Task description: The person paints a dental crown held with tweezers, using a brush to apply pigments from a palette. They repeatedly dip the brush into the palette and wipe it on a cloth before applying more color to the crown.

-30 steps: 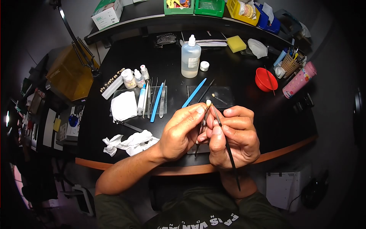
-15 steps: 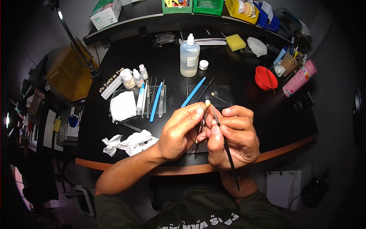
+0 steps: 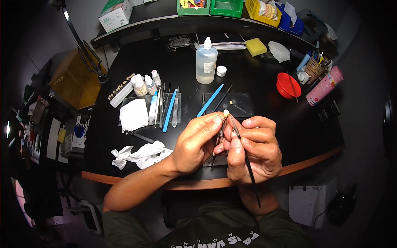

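Observation:
My left hand (image 3: 198, 140) is closed on a dark slim clamp-like tool (image 3: 220, 138), which slants up to a small white tooth-shaped piece (image 3: 226, 112) at the fingertips. In my right hand (image 3: 258, 151) is a thin black brush (image 3: 249, 167), gripped between thumb and fingers. Its tip is beside the white piece; whether they touch is too small to tell. Behind the hands lies a dark glossy slab (image 3: 242, 102) with a small cream-coloured piece on it. A blue-handled tool (image 3: 211, 99) and another dark stick rest across the slab's left side.
A clear bottle (image 3: 206, 64) and small white jar (image 3: 221, 71) stand behind. To the right are a red bowl (image 3: 288, 85) and pink bottle (image 3: 324, 86). Small bottles (image 3: 139, 85), tools (image 3: 170, 109), folded white cloth (image 3: 133, 115) and crumpled tissue (image 3: 144, 154) lie left.
Both hands have barely moved, keeping hold of the clamp-like tool and the brush. The whole view has shifted very slightly.

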`<state>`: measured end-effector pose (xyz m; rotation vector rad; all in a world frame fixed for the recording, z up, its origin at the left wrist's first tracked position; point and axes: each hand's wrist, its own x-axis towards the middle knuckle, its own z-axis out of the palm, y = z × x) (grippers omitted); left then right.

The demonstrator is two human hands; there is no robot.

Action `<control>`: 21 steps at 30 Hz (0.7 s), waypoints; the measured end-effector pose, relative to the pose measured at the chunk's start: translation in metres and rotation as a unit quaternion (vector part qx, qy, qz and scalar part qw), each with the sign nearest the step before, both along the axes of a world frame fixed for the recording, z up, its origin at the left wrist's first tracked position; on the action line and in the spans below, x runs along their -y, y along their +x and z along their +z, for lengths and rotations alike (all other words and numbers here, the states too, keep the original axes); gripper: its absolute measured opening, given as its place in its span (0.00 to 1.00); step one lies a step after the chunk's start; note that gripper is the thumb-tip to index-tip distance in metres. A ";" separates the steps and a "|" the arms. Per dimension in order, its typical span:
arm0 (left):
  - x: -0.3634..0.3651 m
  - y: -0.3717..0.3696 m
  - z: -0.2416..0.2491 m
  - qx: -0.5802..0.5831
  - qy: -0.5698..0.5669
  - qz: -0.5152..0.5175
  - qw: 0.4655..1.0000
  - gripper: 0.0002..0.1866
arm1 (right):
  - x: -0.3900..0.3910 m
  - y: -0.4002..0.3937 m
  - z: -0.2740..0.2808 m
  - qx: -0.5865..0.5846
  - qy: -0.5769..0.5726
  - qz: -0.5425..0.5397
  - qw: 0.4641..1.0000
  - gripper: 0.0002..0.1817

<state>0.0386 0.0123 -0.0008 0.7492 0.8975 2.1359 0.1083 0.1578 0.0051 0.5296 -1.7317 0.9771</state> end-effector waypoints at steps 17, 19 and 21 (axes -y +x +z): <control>-0.002 0.005 0.007 -0.034 -0.043 0.041 0.998 0.23 | 0.000 0.003 0.001 0.007 -0.022 0.031 0.999 0.17; -0.002 0.006 0.007 -0.028 -0.045 0.048 0.997 0.23 | 0.000 0.003 0.000 0.007 -0.020 0.029 0.999 0.17; -0.001 0.006 0.009 -0.031 -0.050 0.046 0.997 0.23 | 0.000 0.003 0.000 0.007 -0.020 0.031 0.999 0.17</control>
